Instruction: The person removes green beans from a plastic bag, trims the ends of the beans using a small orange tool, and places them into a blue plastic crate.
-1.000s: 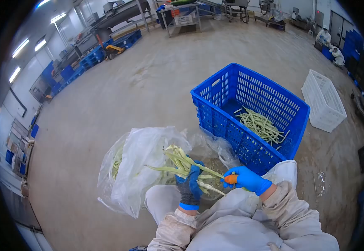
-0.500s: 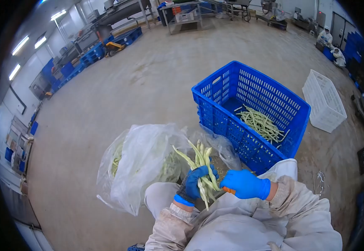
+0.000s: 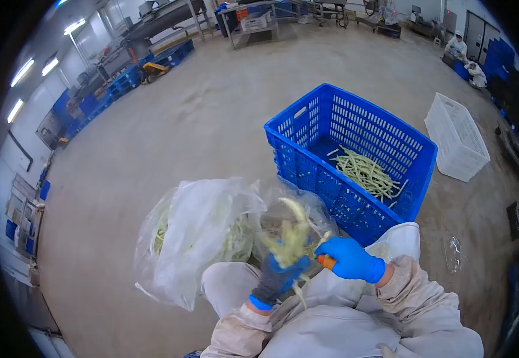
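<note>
A bundle of pale green beans (image 3: 290, 243), smeared by motion, is in my left hand (image 3: 280, 277), which wears a dark and blue glove. Close to its right, my right hand (image 3: 352, 260) in a blue glove is closed around a small orange-handled tool (image 3: 327, 261); its working end is hard to make out. Beyond both hands stands a blue crate (image 3: 355, 206) with a pile of long green beans (image 3: 366, 172) inside. To the left of my left hand, a clear plastic bag (image 3: 203, 224) holds more beans.
A white crate (image 3: 457, 140) stands right of the blue one. Clear plastic (image 3: 452, 255) lies on the floor at the right. Two people (image 3: 457, 46) in white are far off at the upper right. Metal tables (image 3: 250, 24) and a yellow pallet jack (image 3: 154, 70) are at the back.
The bean bundle and my left hand have shifted and blurred, with the beans tilting differently. My right hand keeps the orange tool and sits slightly higher. The whole view has shifted a little.
</note>
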A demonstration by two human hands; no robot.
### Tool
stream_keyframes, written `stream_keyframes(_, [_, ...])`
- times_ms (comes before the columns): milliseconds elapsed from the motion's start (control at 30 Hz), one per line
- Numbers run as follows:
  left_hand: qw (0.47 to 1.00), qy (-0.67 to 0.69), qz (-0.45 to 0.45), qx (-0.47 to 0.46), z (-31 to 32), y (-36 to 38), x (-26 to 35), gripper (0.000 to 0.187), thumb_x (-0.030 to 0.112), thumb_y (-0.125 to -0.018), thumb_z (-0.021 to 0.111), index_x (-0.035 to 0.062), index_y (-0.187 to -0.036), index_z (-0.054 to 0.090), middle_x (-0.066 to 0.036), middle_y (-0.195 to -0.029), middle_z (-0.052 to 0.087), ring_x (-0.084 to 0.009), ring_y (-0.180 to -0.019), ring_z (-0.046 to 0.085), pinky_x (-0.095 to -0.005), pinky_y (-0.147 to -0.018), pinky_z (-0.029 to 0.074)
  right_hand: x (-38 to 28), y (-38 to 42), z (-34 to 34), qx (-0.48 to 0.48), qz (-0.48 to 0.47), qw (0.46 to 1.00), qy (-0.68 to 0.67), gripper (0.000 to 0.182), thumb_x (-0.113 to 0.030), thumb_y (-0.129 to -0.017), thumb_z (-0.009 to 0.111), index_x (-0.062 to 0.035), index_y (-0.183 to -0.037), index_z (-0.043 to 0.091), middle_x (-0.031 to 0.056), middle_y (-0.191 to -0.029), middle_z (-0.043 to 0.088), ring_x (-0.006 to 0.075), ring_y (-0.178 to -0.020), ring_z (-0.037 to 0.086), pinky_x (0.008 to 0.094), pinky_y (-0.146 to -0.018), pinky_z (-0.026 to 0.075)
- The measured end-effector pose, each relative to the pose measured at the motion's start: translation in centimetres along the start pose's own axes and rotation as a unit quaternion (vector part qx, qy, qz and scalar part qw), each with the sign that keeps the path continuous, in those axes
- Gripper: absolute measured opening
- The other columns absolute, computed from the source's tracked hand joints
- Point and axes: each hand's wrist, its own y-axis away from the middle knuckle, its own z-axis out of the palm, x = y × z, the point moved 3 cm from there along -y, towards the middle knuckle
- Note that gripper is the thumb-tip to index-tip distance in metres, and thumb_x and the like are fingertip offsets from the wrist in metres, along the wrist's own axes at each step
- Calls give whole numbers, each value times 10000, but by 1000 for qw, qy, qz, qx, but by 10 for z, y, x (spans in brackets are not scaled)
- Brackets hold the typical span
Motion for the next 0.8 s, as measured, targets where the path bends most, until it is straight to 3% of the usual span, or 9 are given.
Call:
stream_keyframes(33, [987, -119, 37, -100, 10, 0, -5, 393, 103, -778, 677, 15, -1136, 539, -118, -968, 638, -171, -797, 619, -277, -653, 510, 0, -2, 2, 1, -3, 1000, -1, 127, -140, -807, 574, -82, -907, 628, 149, -784, 611, 331, -727, 589, 405, -619, 463])
stream_keyframes(133, [997, -44, 31, -51, 25, 0, -15, 335, 122, -786, 679, 19, -1081, 560, -105, -936, 640, -164, -797, 616, -285, -671, 504, 4, 0, 12, 12, -1, 1000, 27, 145, -134, -825, 608, -59, -948, 632, 130, -782, 627, 248, -680, 606, 344, -595, 469])
stream_keyframes(200, [999, 29, 6, -27, 32, 5, -13, 313, 127, -786, 682, 20, -1055, 562, -99, -923, 639, -167, -801, 615, -288, -676, 502, 23, 6, 28, 12, 183, 958, -222, 146, -128, -858, 596, -34, -964, 630, 74, -798, 637, 145, -689, 585, 293, -607, 468])
stream_keyframes(300, [998, 51, -41, 7, 30, 9, -16, 407, 24, -771, 658, 5, -1142, 491, -108, -935, 625, -176, -827, 608, -300, -739, 518, 34, 8, 47, 54, 193, 930, -307, 144, -166, -839, 613, -44, -906, 647, 85, -699, 595, 127, -632, 521, 301, -574, 423])
stream_keyframes(367, [994, 85, 25, 65, 27, 10, -21, 452, 22, -774, 654, 6, -1179, 454, -109, -955, 614, -176, -826, 606, -303, -734, 526, 33, 6, 46, 27, 194, 926, -323, 146, -154, -853, 608, -28, -918, 644, 61, -740, 612, 118, -666, 541, 283, -594, 443])
stream_keyframes(500, [976, 215, -28, 23, 21, 10, -15, 483, 13, -783, 636, 18, -1217, 424, -109, -980, 602, -187, -819, 606, -303, -723, 524, 27, 0, 40, -22, 172, 922, -347, 152, -156, -864, 609, -16, -913, 644, 38, -784, 630, 118, -701, 563, 283, -618, 465])
stream_keyframes(600, [953, 295, -68, -7, 12, 10, -28, 526, 47, -819, 618, 21, -1282, 369, -122, -1021, 594, -201, -839, 608, -308, -740, 519, 3, -3, 24, -3, 155, 981, -114, 143, -166, -833, 625, -46, -908, 646, 62, -763, 642, 123, -697, 567, 291, -620, 451])
stream_keyframes(733, [945, 322, -54, -34, 6, 9, -17, 508, 62, -823, 614, 21, -1273, 382, -124, -1056, 580, -193, -860, 601, -297, -744, 515, -3, -6, 21, 0, 72, 997, -27, 132, -165, -832, 627, -54, -902, 644, 33, -785, 645, 110, -720, 565, 286, -631, 454])
stream_keyframes(800, [940, 317, -110, -63, 5, 11, -11, 482, 37, -810, 607, 18, -1247, 404, -122, -1067, 577, -184, -891, 593, -303, -768, 510, 14, -6, 32, -28, 154, 918, -364, 136, -137, -850, 612, -29, -927, 642, 38, -810, 631, 113, -762, 568, 286, -666, 463])
